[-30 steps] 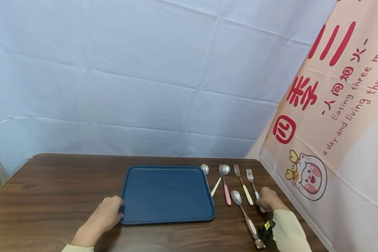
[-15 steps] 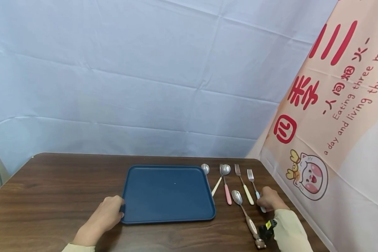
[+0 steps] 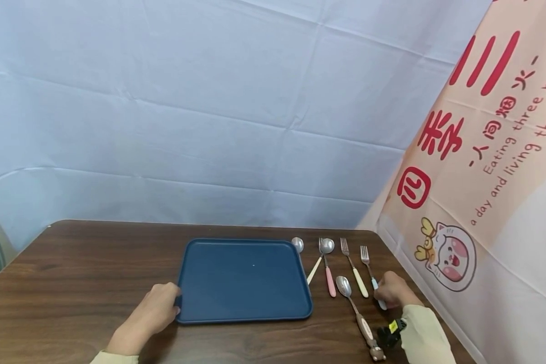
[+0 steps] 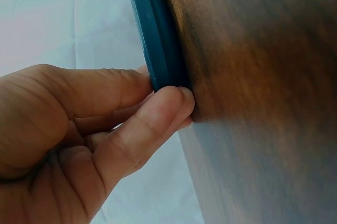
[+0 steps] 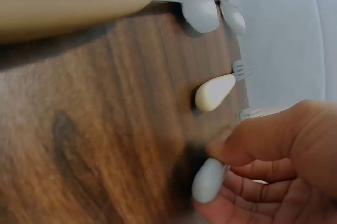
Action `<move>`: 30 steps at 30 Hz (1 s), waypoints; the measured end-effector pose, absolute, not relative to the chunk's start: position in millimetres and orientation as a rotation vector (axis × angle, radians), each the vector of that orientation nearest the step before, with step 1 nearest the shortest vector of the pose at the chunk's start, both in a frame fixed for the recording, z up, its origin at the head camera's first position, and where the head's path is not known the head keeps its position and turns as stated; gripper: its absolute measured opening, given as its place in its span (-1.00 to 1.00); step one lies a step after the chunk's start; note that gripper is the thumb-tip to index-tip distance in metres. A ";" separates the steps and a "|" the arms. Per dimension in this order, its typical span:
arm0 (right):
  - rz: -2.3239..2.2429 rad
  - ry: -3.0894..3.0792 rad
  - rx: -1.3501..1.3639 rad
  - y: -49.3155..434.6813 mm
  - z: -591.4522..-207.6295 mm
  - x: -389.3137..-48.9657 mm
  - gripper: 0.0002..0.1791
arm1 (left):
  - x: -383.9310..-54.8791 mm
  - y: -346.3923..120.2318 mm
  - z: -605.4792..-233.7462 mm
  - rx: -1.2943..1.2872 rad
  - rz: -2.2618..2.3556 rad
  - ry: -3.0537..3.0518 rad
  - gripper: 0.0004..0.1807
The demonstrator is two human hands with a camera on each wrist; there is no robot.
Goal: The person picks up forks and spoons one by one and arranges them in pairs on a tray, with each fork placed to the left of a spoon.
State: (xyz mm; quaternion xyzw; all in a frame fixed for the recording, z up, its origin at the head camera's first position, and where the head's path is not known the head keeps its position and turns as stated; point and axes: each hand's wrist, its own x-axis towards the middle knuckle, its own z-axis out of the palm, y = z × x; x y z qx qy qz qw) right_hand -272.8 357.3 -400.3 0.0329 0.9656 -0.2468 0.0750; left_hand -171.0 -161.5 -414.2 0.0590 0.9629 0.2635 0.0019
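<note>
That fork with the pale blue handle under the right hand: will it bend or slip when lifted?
The fork looks like metal, so probably stiff. Its rounded, glossy handle may be slippery under the right hand. Being slim and flat on the table, it is probably light and fiddly to lift.

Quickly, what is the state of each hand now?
Left hand: grips the edge of the blue tray.
Right hand: pinches the handle of the blue-handled fork.

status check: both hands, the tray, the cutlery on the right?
Left hand grips the blue tray at its near-left corner. Right hand pinches the blue-handled fork, still on the table. Other forks and spoons lie close alongside.
</note>
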 end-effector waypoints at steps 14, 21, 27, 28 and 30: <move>-0.834 2.883 0.150 352.3 -381.8 -267.4 -0.65 | -172.5 -160.6 -413.2 0.183 0.821 2.973 -0.66; -0.820 2.884 0.144 352.6 -383.2 -268.4 -0.67 | -173.0 -160.9 -413.9 0.188 0.818 2.974 -0.66; -0.836 2.876 0.152 350.2 -381.7 -269.5 -0.65 | -173.5 -161.3 -414.3 0.190 0.814 2.974 -0.66; -0.837 2.872 0.162 349.3 -381.4 -269.5 -0.64 | -173.6 -161.3 -414.3 0.192 0.813 2.975 -0.66; -0.846 2.867 0.170 347.3 -380.6 -268.9 -0.64 | -173.6 -161.5 -414.2 0.191 0.809 2.980 -0.66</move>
